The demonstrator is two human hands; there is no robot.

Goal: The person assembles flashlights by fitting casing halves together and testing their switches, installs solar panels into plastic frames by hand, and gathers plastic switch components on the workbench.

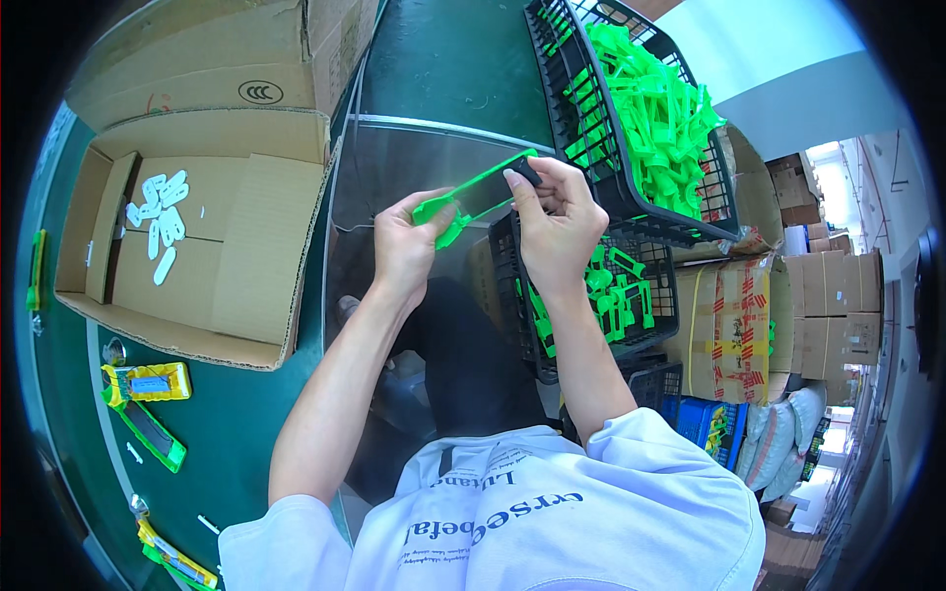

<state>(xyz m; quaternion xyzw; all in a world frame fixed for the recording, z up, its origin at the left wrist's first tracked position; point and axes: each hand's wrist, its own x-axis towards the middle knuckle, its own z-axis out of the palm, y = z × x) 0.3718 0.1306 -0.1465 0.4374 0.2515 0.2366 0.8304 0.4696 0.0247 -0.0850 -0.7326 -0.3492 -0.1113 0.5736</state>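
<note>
Between my two hands I hold a bright green plastic frame (477,184), long and open in the middle, tilted up to the right. My left hand (406,236) pinches its wider lower end. At the upper right end, my right hand (558,212) presses a small black piece (524,171) against the frame with thumb and fingers. Whether that piece is fastened to the frame, I cannot tell. Just right of my right hand stands a black crate (631,187) heaped with similar green plastic parts (655,118).
A second black crate (662,288) with green parts sits lower, behind my right forearm. On the green table at left, an open cardboard box (222,286) holds several small white pieces (163,212). Yellow and green parts (158,382) lie nearer. Cartons (836,286) are stacked at right.
</note>
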